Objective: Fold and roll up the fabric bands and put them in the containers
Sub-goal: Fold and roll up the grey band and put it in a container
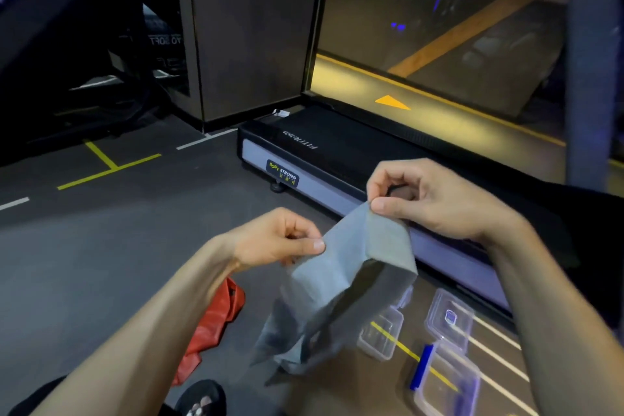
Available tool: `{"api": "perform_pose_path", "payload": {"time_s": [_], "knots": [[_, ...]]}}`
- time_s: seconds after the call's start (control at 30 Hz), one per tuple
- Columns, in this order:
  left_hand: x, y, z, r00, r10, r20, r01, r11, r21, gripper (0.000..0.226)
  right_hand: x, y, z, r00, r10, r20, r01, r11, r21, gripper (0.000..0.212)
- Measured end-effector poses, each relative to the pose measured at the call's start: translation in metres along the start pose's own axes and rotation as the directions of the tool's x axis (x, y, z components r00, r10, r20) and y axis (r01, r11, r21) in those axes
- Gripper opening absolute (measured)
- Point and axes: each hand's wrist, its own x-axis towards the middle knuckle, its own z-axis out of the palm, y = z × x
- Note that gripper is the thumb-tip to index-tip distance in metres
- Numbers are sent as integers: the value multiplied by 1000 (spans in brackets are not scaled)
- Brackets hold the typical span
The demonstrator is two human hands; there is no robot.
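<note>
At about 7 o'clock a red fabric band (pixel 216 324) lies crumpled on the dark gym floor (pixel 101 246), partly hidden behind the left forearm. Left alone there it could be trodden on, since a foot shows just below it.

The left hand (pixel 280 240) has its fingers curled, thumb and forefinger pinching one upper corner of the grey fabric band (pixel 354 267), which hangs in the air near the centre. The right hand (pixel 429 199), toward 2 o'clock from the left, pinches the other upper corner the same way. Both grips take only the very edge, so the cloth could slip out of one pinch and drop. Its lower part hangs bunched and blurred, which would likely make the fold come out crooked unless it is shaken straight.

At 5 o'clock the clear plastic containers (pixel 381 334) sit open on the floor beside loose lids, one with a blue clip (pixel 422 365). The hanging tail is close above them and might drag one aside. A loose roll may not fit such small boxes
</note>
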Motion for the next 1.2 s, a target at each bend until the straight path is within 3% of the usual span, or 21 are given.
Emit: {"api": "perform_pose_path", "payload": {"time_s": [0.1,0.2,0.47,0.6,0.7,1.2], "knots": [[-6,21,-10,988,121,-101,-124,992,-23,14,0,0,-9,998,53,-44,-56,996,-73,11],[-11,28,-18,985,147,-85,-140,986,86,15,-2,10,1,995,67,-68,-74,992,-98,15],[-5,8,-22,987,105,-119,-92,990,108,15,1,37,21,966,17,-256,-14,1000,14,15],[5,-11,-29,997,35,-74,-26,993,115,32,3,62,21,939,28,-343,5,995,95,17],[12,-18,-34,997,10,-80,-2,995,99,21,6,80,20,917,32,-399,30,989,148,10],[47,-53,-29,976,-137,-166,165,973,164,12,15,137,48,867,78,-491,2,987,160,12]]}}
